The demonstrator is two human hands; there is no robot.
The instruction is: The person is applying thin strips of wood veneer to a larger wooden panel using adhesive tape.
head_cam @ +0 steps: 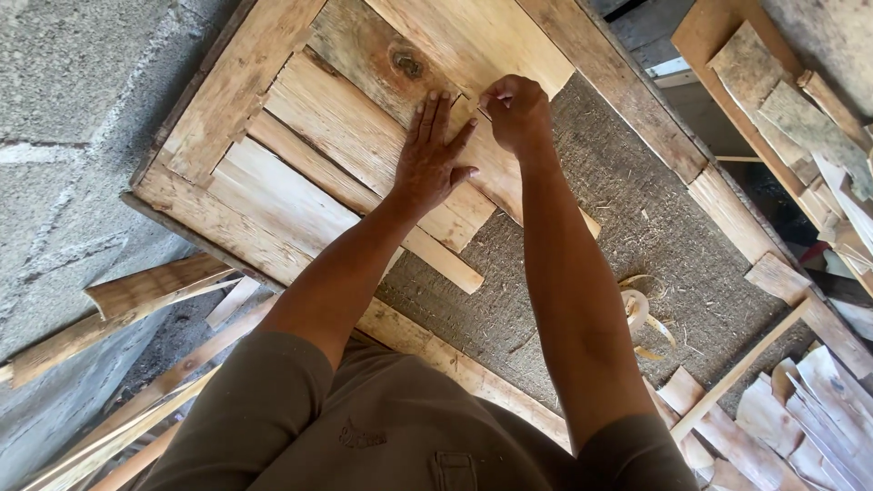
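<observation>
Pinching something too small to make out, the right hand (pixel 515 111) has its fingertips closed together at the edge of a pale wooden slat (pixel 473 41), so its grip is shut, though on what I cannot tell. Just beside it, the left hand (pixel 431 155) lies flat with fingers spread, its grip apart, pressing down on the knotted slat (pixel 382 64) and the ones that overlap below it.

These slats sit in overlapping rows inside a wooden frame (pixel 627 86), over a coarse grey-brown backing (pixel 627 227) that shows bare on the right half. The frame lies on a concrete floor (pixel 64 136).

As I judge it, the thin slats could split along the grain if pressed or pierced close to an edge, and the knot looks like a weak spot. The flat hand could let a row slide out of line on the rough backing. Splinters are a risk to bare fingers working so near each other.

Loose slats and bark offcuts (pixel 809 409) lie piled at the right, with a curled shaving (pixel 637 309) on the backing. No packages, labels or signs are in view.
</observation>
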